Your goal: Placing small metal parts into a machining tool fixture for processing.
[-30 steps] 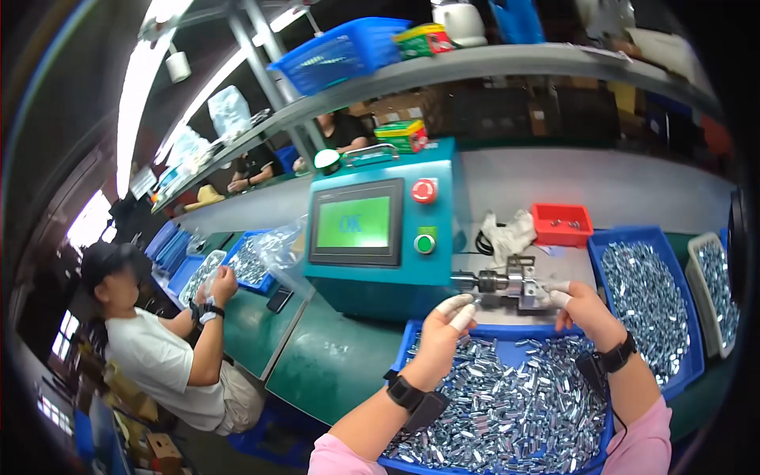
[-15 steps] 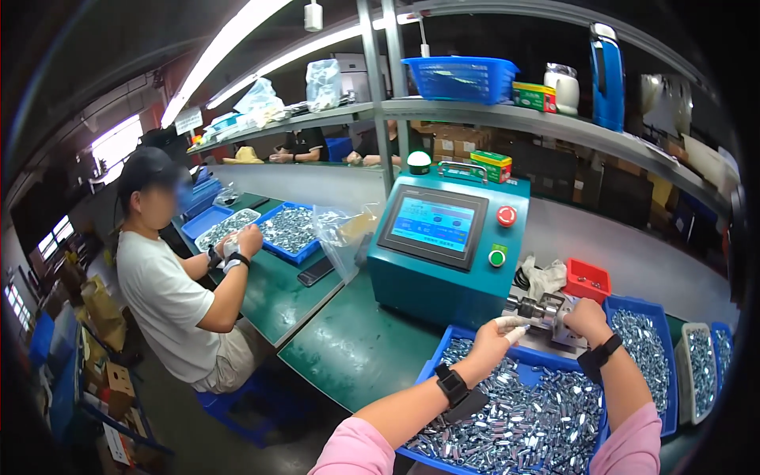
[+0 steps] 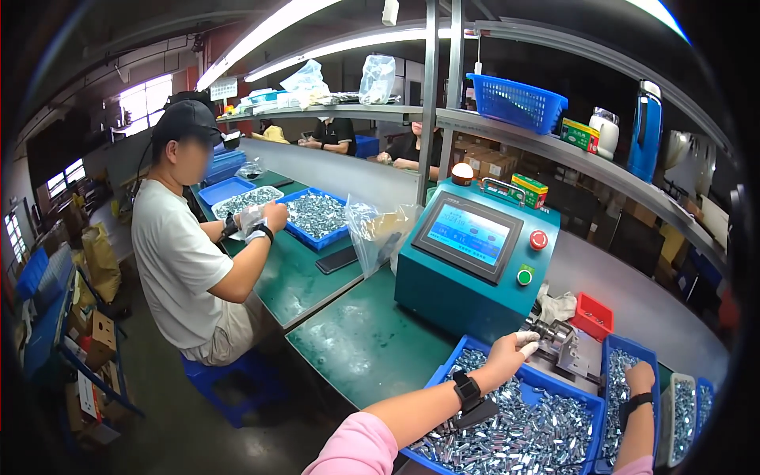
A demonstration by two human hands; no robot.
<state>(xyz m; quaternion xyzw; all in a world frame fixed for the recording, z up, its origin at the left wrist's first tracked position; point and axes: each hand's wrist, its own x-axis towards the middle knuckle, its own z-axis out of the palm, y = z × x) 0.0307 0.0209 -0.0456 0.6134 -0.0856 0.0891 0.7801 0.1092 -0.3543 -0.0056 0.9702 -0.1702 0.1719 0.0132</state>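
Beside the teal machine [image 3: 475, 261], the left hand [image 3: 507, 356] pinches a small metal part at the fixture [image 3: 558, 340]; right hand [image 3: 640, 378], curled, rests in the right bin [image 3: 613, 348]. Parts [image 3: 522, 427] look light, stiff, slippery: grip their sides.

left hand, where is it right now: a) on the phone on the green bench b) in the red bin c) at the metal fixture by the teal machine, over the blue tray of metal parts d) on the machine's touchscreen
c: the left hand, fingertips in white covers, reaches to the metal fixture beside the teal machine, above the blue tray of small metal parts.
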